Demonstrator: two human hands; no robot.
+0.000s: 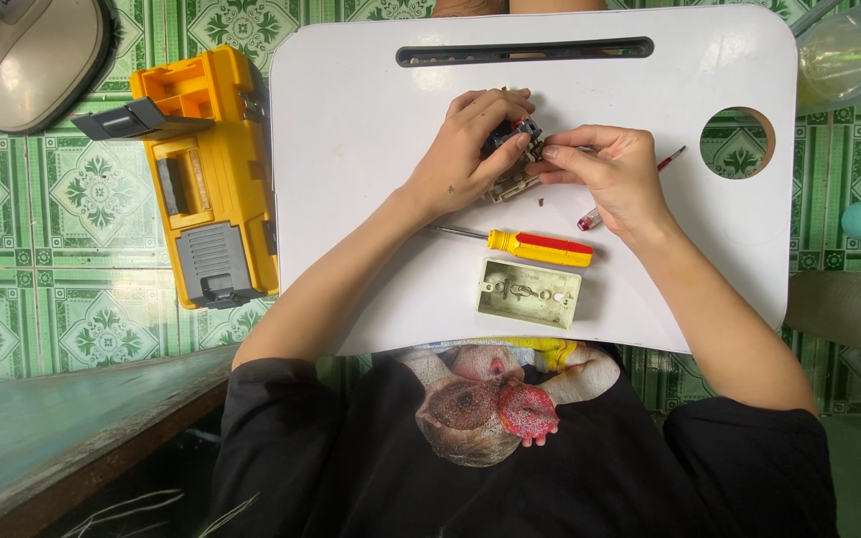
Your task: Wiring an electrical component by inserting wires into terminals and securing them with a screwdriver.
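Both of my hands meet over the middle of a white lap table [351, 120]. My left hand [465, 144] grips a small dark and beige electrical switch part [512, 159] from the left. My right hand [605, 174] pinches the same part from the right, fingertips touching it. Under my right hand lies a thin red-handled screwdriver [672, 159], partly hidden. A yellow and red screwdriver [535, 246] rests on the table below my hands. A beige open switch box [530, 293] sits near the table's front edge.
A yellow open toolbox [206, 179] stands on the green tiled floor [52, 199] left of the table. The table has a round cup hole [737, 144] at right and a slot [525, 50] along its far edge. A clear plastic item [849, 55] lies far right.
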